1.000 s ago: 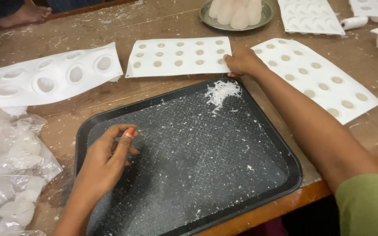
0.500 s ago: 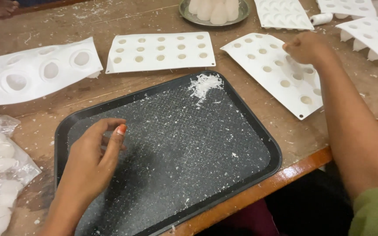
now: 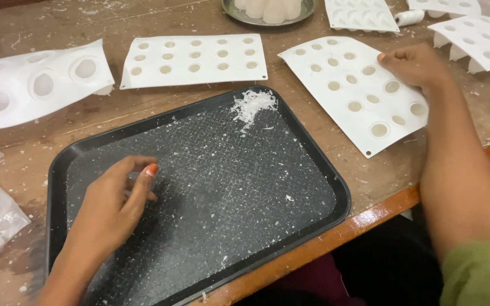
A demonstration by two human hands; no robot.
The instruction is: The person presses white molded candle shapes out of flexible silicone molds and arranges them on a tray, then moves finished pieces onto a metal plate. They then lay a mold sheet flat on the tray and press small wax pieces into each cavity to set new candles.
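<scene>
Wooden table: left hand loosely curled over black tray, right hand pinching white mould sheet

Soft, even light falls from above, bright enough to show fine white flakes on the black tray. Shadows are faint, with a dim one under the left hand. The white moulds look slightly washed out; focus is sharp throughout

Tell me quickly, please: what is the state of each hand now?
Left hand: loosely curled, holding nothing, resting over the black tray.
Right hand: fingers on the edge of the white mould sheet; whether it grips it cannot be told.
</scene>
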